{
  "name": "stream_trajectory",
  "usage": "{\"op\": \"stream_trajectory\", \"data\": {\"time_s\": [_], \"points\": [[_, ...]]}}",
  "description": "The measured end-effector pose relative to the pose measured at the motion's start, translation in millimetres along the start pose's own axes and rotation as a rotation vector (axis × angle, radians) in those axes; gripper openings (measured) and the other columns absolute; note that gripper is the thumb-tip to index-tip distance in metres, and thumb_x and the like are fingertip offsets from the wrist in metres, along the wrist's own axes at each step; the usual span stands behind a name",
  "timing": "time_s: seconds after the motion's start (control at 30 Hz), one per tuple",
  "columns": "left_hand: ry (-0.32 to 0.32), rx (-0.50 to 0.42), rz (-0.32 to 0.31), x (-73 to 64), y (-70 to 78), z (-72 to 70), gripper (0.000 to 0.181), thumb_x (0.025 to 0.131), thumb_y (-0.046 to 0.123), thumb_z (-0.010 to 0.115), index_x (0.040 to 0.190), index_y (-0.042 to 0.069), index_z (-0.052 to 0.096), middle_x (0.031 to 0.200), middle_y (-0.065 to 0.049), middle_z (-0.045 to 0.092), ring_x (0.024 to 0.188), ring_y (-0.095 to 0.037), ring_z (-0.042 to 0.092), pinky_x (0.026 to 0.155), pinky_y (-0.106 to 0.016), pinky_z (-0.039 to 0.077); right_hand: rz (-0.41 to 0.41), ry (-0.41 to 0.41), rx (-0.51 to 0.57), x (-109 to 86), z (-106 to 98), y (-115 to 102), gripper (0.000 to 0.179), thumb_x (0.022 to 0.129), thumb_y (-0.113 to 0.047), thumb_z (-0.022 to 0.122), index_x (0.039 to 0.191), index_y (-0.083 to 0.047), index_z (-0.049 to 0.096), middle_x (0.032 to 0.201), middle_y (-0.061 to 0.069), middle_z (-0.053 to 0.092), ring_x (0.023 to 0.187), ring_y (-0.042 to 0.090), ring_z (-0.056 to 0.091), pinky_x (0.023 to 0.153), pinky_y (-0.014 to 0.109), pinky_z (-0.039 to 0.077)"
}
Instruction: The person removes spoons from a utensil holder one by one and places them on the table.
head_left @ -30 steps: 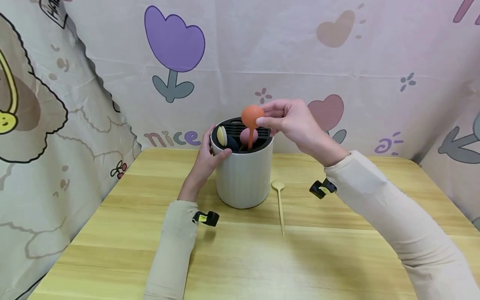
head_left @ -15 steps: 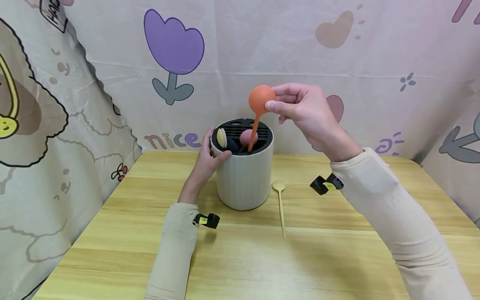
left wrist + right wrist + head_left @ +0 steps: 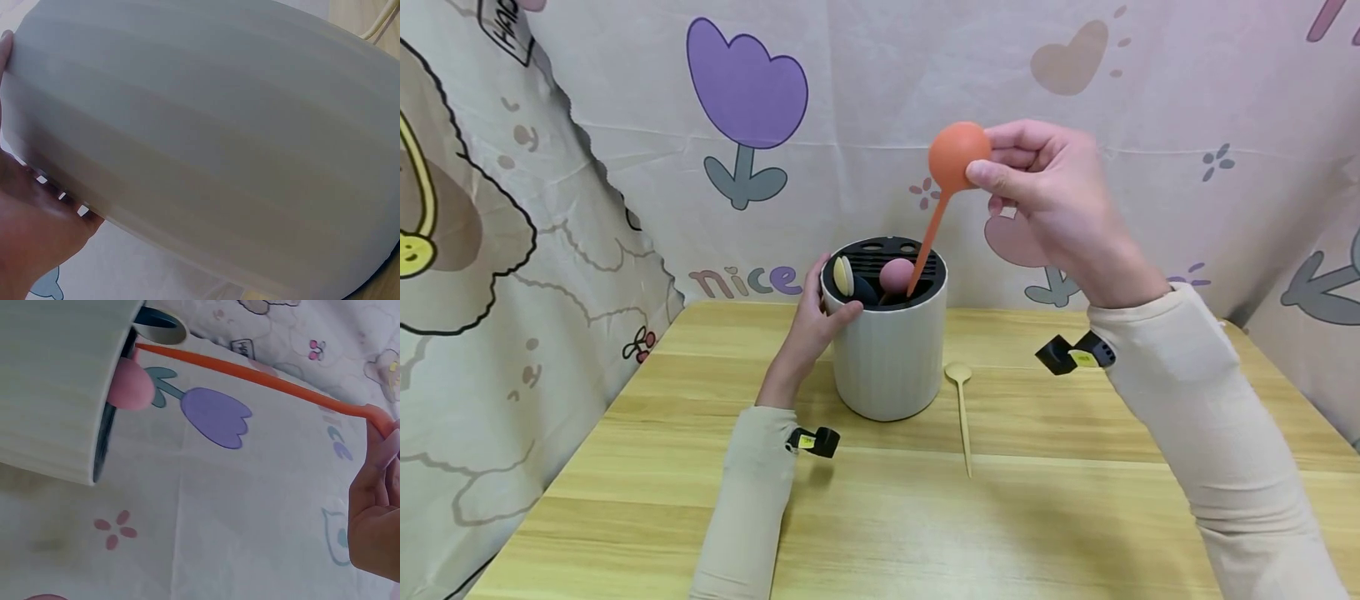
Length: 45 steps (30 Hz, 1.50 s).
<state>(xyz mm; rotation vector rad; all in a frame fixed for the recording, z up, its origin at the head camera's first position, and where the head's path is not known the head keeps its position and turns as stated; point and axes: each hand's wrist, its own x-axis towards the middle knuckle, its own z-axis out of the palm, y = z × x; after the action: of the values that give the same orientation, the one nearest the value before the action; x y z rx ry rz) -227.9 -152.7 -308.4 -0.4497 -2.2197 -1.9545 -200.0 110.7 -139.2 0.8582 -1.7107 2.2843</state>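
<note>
A white ribbed utensil holder [image 3: 887, 358] with a black slotted insert stands upright on the table. My left hand [image 3: 811, 325] grips its left side, thumb on the front of the rim. By its round bowl, my right hand [image 3: 1063, 196] pinches an orange spoon [image 3: 957, 156] above and right of the holder. The spoon slants, its handle's lower end right at the holder's opening; in the right wrist view the orange handle [image 3: 262, 378] stretches almost full length outside. Still in the holder are a pink spoon [image 3: 897, 276], a cream one [image 3: 843, 275] and a dark blue one [image 3: 865, 289].
A pale yellow spoon [image 3: 958, 372] lies on the wooden table [image 3: 880, 525] just right of the holder, its handle toward the front. Behind the table hangs a patterned cloth [image 3: 880, 92], with more cloth along the left and right sides.
My right hand has moved up and to the right, drawing the orange spoon most of the way out of the holder and tilting it. My left hand keeps its place on the holder.
</note>
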Motion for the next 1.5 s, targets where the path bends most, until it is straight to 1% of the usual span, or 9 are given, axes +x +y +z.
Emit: {"op": "stream_trajectory", "data": {"time_s": [0.2, 0.6, 0.7, 0.87, 0.93, 1.07, 1.2, 1.3, 1.5], "points": [[0.004, 0.001, -0.006, -1.6, 1.0, -0.8, 0.13, 0.057, 0.081, 0.07, 0.155, 0.017, 0.012, 0.157, -0.009, 0.017, 0.143, -0.029, 0.017, 0.113, -0.052, 0.019, -0.048, -0.019, 0.041, -1.1, -4.9, -5.1, 0.015, 0.081, 0.018, 0.066, 0.093, 0.009, 0.07, 0.08, 0.018, 0.07, 0.064, 0.018, 0.063, 0.05, 0.022, 0.047], [0.015, -0.003, 0.0, -2.1, 1.2, -4.5, 0.132, 0.057, 0.081, 0.071, 0.155, 0.015, 0.012, 0.157, -0.01, 0.018, 0.143, -0.028, 0.018, 0.114, -0.051, 0.018, 0.064, -0.045, -0.028, -4.8, -12.9, 4.2, 0.02, 0.081, 0.013, 0.07, 0.099, 0.005, 0.07, 0.085, 0.015, 0.07, 0.068, 0.018, 0.063, 0.054, 0.024, 0.051], [0.021, -0.01, 0.006, -2.2, -0.4, -6.1, 0.132, 0.057, 0.08, 0.071, 0.155, 0.015, 0.012, 0.156, -0.01, 0.019, 0.142, -0.027, 0.019, 0.114, -0.05, 0.018, 0.097, -0.067, -0.09, -7.7, -15.7, 9.6, 0.026, 0.083, 0.009, 0.071, 0.107, 0.0, 0.07, 0.086, 0.013, 0.069, 0.064, 0.018, 0.061, 0.057, 0.025, 0.052], [0.02, -0.01, 0.015, -1.5, -2.6, -5.9, 0.133, 0.057, 0.08, 0.071, 0.155, 0.013, 0.011, 0.156, -0.011, 0.019, 0.142, -0.027, 0.02, 0.114, -0.048, 0.018, 0.177, -0.077, -0.119, -15.0, -23.7, 20.4, 0.037, 0.085, 0.003, 0.071, 0.12, -0.008, 0.068, 0.083, 0.011, 0.066, 0.06, 0.017, 0.053, 0.065, 0.025, 0.053], [0.022, -0.007, 0.017, -1.4, -2.3, -5.2, 0.134, 0.057, 0.081, 0.071, 0.155, 0.011, 0.011, 0.156, -0.011, 0.019, 0.142, -0.027, 0.02, 0.114, -0.048, 0.018, 0.188, -0.062, -0.117, -17.5, -25.8, 25.8, 0.037, 0.085, 0.003, 0.072, 0.119, -0.008, 0.068, 0.084, 0.01, 0.066, 0.06, 0.016, 0.052, 0.064, 0.025, 0.052], [0.023, -0.006, 0.019, -0.9, -2.0, -3.7, 0.135, 0.056, 0.082, 0.07, 0.155, 0.011, 0.011, 0.156, -0.011, 0.019, 0.142, -0.027, 0.019, 0.114, -0.049, 0.018, 0.139, -0.017, -0.112, -21.8, -28.2, 36.4, 0.035, 0.083, 0.006, 0.072, 0.115, -0.006, 0.071, 0.083, 0.008, 0.068, 0.058, 0.014, 0.053, 0.06, 0.022, 0.051], [0.016, -0.006, 0.006, -0.4, -1.3, -1.9, 0.134, 0.056, 0.082, 0.07, 0.155, 0.014, 0.011, 0.157, -0.01, 0.018, 0.143, -0.027, 0.018, 0.114, -0.05, 0.017, 0.101, 0.015, -0.105, -24.7, -30.3, 46.0, 0.038, 0.078, 0.014, 0.071, 0.111, -0.005, 0.072, 0.083, 0.008, 0.07, 0.063, 0.014, 0.06, 0.057, 0.023, 0.051], [0.016, -0.009, 0.004, 0.1, -1.0, -0.5, 0.135, 0.054, 0.082, 0.07, 0.155, 0.014, 0.011, 0.157, -0.01, 0.018, 0.143, -0.027, 0.018, 0.114, -0.05, 0.018, 0.12, 0.022, -0.146, -26.6, -32.1, 53.0, 0.044, 0.075, 0.018, 0.071, 0.114, -0.003, 0.07, 0.086, 0.006, 0.071, 0.071, 0.015, 0.065, 0.058, 0.022, 0.051], [0.02, -0.021, 0.009, 0.3, -0.6, 2.1, 0.138, 0.051, 0.084, 0.071, 0.155, 0.014, 0.012, 0.156, -0.011, 0.02, 0.142, -0.025, 0.021, 0.114, -0.046, 0.02, 0.177, 0.023, -0.212, -34.4, -38.4, 66.1, 0.055, 0.072, 0.018, 0.073, 0.123, -0.002, 0.065, 0.094, 0.004, 0.071, 0.083, 0.015, 0.068, 0.074, 0.023, 0.053]]}}
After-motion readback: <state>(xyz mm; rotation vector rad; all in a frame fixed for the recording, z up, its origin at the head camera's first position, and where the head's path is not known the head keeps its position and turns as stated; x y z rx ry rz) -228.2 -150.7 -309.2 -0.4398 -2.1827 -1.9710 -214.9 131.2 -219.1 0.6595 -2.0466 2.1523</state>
